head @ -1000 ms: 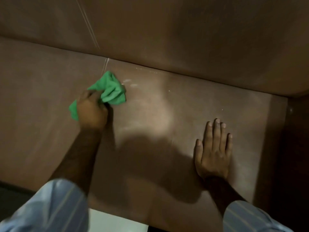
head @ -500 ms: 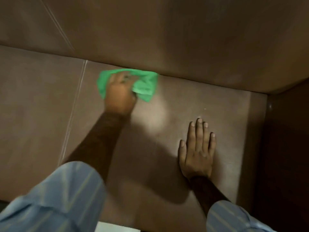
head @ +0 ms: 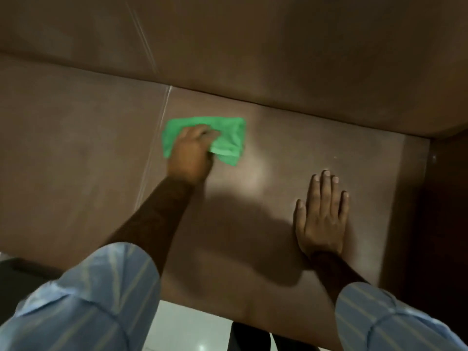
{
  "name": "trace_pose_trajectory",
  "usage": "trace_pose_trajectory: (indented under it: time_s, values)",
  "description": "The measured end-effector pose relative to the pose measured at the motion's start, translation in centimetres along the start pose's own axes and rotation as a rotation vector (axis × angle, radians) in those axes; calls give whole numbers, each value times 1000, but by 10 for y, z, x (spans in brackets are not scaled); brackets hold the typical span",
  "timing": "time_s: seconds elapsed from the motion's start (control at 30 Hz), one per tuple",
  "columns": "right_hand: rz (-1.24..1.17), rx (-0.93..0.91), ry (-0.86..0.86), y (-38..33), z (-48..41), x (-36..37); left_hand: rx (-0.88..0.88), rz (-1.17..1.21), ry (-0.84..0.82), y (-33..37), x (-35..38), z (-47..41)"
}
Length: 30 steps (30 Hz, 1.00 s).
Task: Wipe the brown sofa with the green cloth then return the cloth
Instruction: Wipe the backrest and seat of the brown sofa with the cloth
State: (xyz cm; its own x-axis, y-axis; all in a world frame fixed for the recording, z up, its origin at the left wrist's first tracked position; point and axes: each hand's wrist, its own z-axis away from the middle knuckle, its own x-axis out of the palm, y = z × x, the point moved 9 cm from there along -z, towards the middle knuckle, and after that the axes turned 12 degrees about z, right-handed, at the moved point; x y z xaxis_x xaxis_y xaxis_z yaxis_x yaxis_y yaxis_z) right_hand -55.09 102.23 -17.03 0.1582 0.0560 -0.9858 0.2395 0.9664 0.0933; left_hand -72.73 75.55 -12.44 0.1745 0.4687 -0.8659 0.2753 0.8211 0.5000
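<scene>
The left hand (head: 192, 154) presses down on the bunched green cloth (head: 228, 138), its fingers (head: 202, 131) curled closed over the fabric and gripping it against the seat cushion of the brown leather-look sofa (head: 291, 148). The cloth lies flat-ish and crumpled, spreading out to both sides of the hand and beyond it, just on the seat side of the crease where the cushion meets the sofa's backrest (head: 278, 46). A pale seam line (head: 154, 153) between two seat cushions runs just beside the cloth, on the side away from the right hand. The right hand (head: 321, 219) lies palm down on the same cushion, well apart from the cloth, its fingers (head: 325, 188) stretched out open and holding nothing. Both forearms emerge from light blue striped sleeves (head: 96, 300). A strip of pale tiled floor (head: 187, 328) shows past the sofa's front edge.
</scene>
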Motion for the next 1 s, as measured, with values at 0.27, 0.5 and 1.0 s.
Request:
trace_pose_trajectory:
  time_s: [0.27, 0.5, 1.0]
  values:
    - [56, 12, 16, -11, 5, -12, -232, 80, 16, -24, 3, 182]
    - [51, -230, 45, -122, 42, -47, -399, 218, 5, -37, -28, 261]
    - [176, -1308, 5, -602, 326, -137, -1004, 170, 373, -308, -274, 660]
